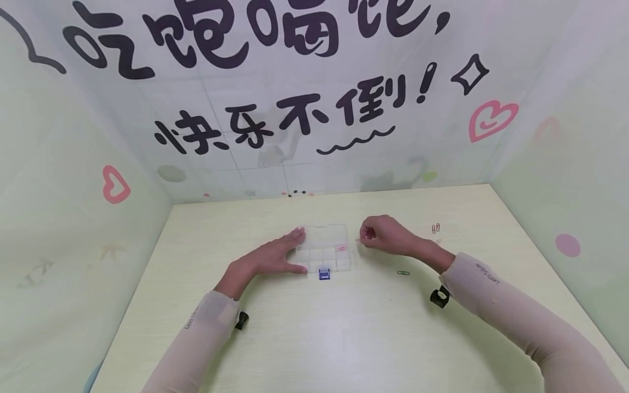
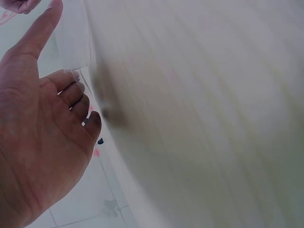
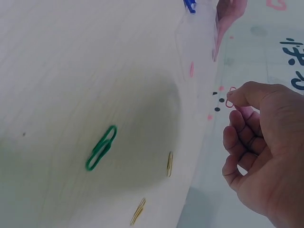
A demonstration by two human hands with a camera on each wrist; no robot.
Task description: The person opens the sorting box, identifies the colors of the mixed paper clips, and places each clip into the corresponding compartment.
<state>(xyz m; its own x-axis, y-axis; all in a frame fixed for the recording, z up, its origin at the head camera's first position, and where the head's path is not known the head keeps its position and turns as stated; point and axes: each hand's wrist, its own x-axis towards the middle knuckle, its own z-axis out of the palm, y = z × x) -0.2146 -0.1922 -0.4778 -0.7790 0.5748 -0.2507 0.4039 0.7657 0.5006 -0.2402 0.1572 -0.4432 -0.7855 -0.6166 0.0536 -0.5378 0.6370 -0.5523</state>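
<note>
I see the head view looking down from above the worktop; both wrist views sit close, sharing the clear box edge.

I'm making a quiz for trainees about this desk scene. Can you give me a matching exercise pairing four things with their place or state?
Things:
1. left hand
2. pink paper clip
3. green paper clip
4. blue clip

Places or states:
A. lying on the table, loose
B. pinched in the right hand
C. at the clear box's near edge
D. flat against the box's left side

Pairs: 1-D, 2-B, 3-A, 4-C
</note>
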